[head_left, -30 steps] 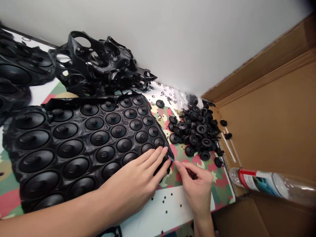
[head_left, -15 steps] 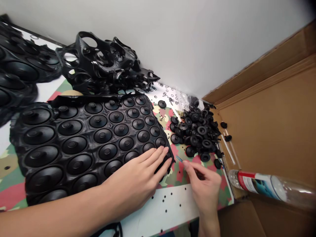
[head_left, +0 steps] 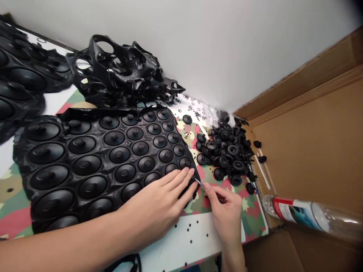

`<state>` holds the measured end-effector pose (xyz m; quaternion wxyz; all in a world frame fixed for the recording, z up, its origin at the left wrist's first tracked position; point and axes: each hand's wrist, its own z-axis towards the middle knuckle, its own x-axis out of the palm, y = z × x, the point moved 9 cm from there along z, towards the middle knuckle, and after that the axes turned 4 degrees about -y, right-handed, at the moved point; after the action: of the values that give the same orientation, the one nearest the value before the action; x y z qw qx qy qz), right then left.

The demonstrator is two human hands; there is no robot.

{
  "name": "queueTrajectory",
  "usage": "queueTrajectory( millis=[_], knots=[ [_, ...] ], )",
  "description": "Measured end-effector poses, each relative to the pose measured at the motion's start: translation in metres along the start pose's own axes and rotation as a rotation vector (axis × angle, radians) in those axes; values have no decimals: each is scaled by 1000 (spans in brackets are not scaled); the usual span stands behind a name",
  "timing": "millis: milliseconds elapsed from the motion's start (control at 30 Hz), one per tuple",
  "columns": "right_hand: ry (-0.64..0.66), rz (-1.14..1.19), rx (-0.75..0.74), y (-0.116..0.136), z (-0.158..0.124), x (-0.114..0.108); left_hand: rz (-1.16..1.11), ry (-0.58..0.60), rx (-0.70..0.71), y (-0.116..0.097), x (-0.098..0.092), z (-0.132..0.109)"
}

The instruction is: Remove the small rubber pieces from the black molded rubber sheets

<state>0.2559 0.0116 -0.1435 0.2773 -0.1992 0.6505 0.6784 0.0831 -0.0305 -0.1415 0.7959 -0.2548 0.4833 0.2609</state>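
A black rubber sheet (head_left: 93,158) moulded with rows of round discs lies across the table. My left hand (head_left: 161,204) rests flat on its near right corner, fingers stretched out and pressing the sheet down. My right hand (head_left: 225,213) pinches a thin metal-tipped tool (head_left: 199,183), whose tip touches the sheet's edge just beside my left fingertips. A heap of loose black rubber discs (head_left: 227,151) sits to the right of the sheet.
Emptied black rubber webs with cut-out holes (head_left: 121,71) are piled at the back by the white wall. More disc sheets (head_left: 22,79) lie far left. A cardboard box (head_left: 312,139) stands at right, with a plastic bottle (head_left: 309,216) lying across it. Small black bits dot the table.
My right hand drew the tool slightly away from the sheet's corner half a second ago, then brought the tip back against the edge. My left hand has stayed pressed on the sheet.
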Motion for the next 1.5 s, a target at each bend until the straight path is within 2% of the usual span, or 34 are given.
queueTrajectory(
  millis=[300,567,767,967,1033,1100,1300,1400,1500],
  knots=[
    [-55,-10,-20,2,-5,-1,0,-2,-1,-1,-2,0],
    [-97,-101,-207,17,-11,-6,32,-15,-10,-3,-2,-1],
    [-40,-108,-275,21,-10,-5,23,-17,-12,-3,-1,-2],
    [127,9,-395,52,-24,15,0,-10,6,0,0,-1],
    [85,9,-376,53,-23,14,-3,-6,5,0,0,-1],
    [-17,-22,-328,46,-16,4,-9,-7,-3,0,0,-1],
    [-323,-272,-194,12,20,-45,-47,-34,-36,4,-2,-1],
    [-375,-307,-138,9,32,-55,-49,-52,-55,4,-3,-1],
    [-332,-222,-145,19,33,-44,-39,-64,-77,5,-4,-2]
  ],
)
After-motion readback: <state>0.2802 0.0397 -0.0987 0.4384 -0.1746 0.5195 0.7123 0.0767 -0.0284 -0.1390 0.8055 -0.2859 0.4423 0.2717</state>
